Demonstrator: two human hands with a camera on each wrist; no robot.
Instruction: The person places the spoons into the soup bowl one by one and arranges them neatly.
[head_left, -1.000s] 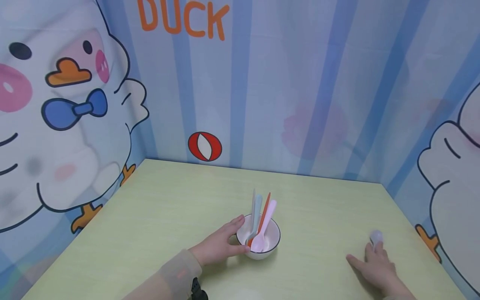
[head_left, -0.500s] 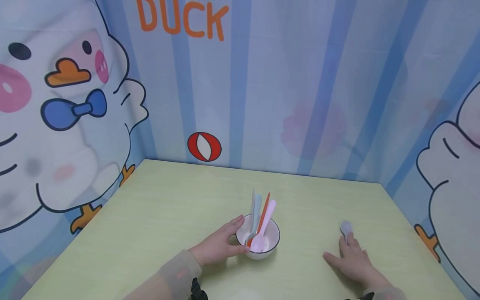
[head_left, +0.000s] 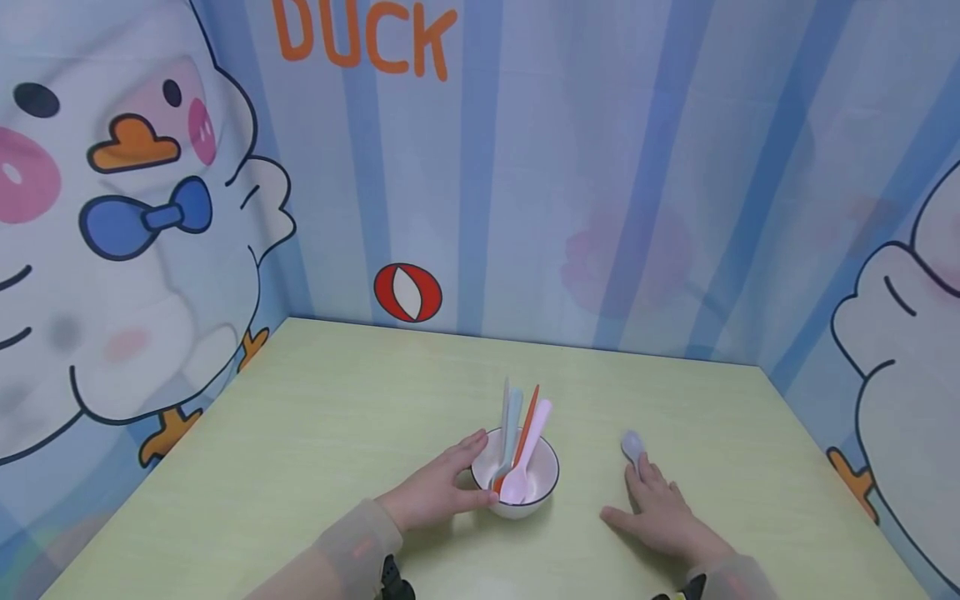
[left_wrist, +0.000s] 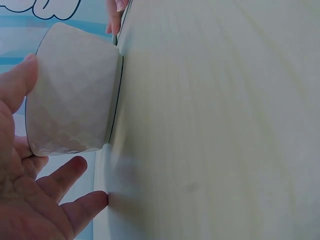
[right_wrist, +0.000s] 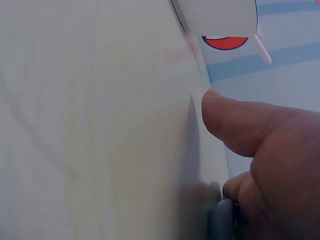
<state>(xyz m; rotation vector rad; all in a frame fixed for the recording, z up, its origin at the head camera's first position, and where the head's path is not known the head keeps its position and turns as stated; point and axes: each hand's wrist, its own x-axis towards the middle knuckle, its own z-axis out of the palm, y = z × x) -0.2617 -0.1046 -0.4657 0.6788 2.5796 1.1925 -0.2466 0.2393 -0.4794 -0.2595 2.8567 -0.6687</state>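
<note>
My left hand (head_left: pixel 435 490) holds a white dark-rimmed bowl (head_left: pixel 517 510) from its left side, thumb in front and fingers behind. In the left wrist view the bowl (left_wrist: pixel 75 92) sits between thumb and fingers. A pink spoon (head_left: pixel 537 427), an orange utensil (head_left: pixel 528 417), a light blue utensil (head_left: pixel 514 417) and a thin grey one (head_left: pixel 506 408) lean inside it. To the right, my right hand (head_left: pixel 663 512) rests its fingers on the handle of a pale lilac spoon (head_left: pixel 632 446), thumb spread away. The handle is mostly hidden beneath the fingers.
The pale yellow-green table (head_left: pixel 360 383) ends at a striped blue curtain (head_left: pixel 525 208) at the back. Printed side cloths with cartoon ducks (head_left: pixel 135 292) stand to the left and right.
My right hand has slid the lilac spoon leftward across the table, closer to the bowl. The left hand and bowl have stayed in place.
</note>
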